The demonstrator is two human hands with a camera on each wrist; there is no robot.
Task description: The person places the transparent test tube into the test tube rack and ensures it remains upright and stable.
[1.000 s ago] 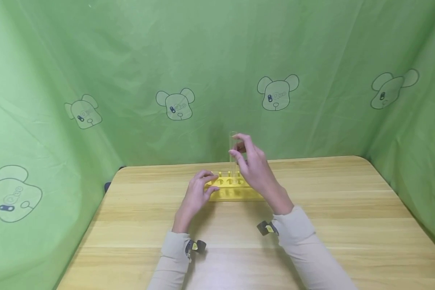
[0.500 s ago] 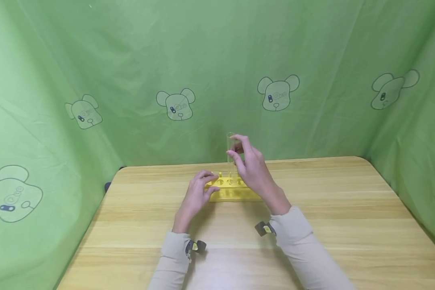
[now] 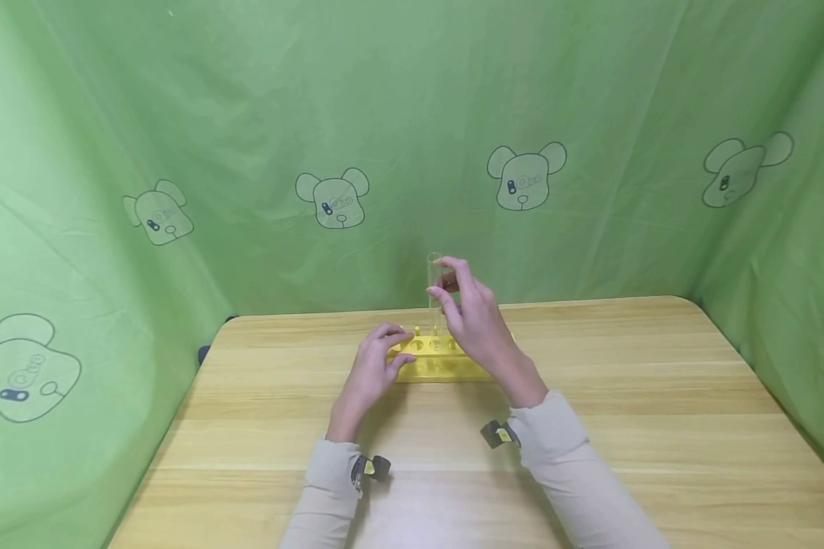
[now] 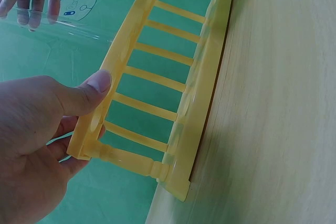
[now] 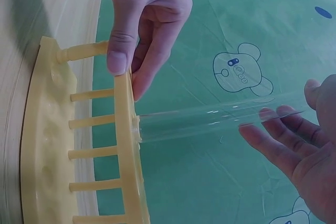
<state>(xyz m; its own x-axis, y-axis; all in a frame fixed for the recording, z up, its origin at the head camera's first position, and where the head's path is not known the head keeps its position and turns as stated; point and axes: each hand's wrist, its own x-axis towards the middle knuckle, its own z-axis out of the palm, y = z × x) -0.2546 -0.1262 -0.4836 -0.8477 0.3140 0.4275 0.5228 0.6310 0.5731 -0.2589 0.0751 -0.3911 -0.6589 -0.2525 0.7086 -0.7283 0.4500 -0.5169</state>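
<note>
A yellow test tube rack [image 3: 446, 369] stands on the wooden table, with round holes along its top bar. My left hand [image 3: 369, 367] grips the rack's left end, thumb in front and fingers behind, as the left wrist view shows with the thumb [image 4: 98, 83] on the top bar. A clear glass test tube [image 3: 435, 305] stands nearly upright over the rack, its upper part pinched between the thumb and fingers of my right hand [image 3: 482, 320]. In the right wrist view the tube's lower end [image 5: 152, 128] meets the top bar at a hole; how far it enters is unclear.
The wooden table [image 3: 426, 496] spreads around the rack. Behind it and at both sides hang green curtains [image 3: 412, 91] with bear-head drawings. Thin yellow pegs [image 3: 417, 330] rise along the rack's back. A black camera [image 3: 497, 434] sits on the right wrist.
My right hand has carried the test tube slightly left and down over the rack, bringing its lower end to a hole. The left hand and the rack have stayed in place.
</note>
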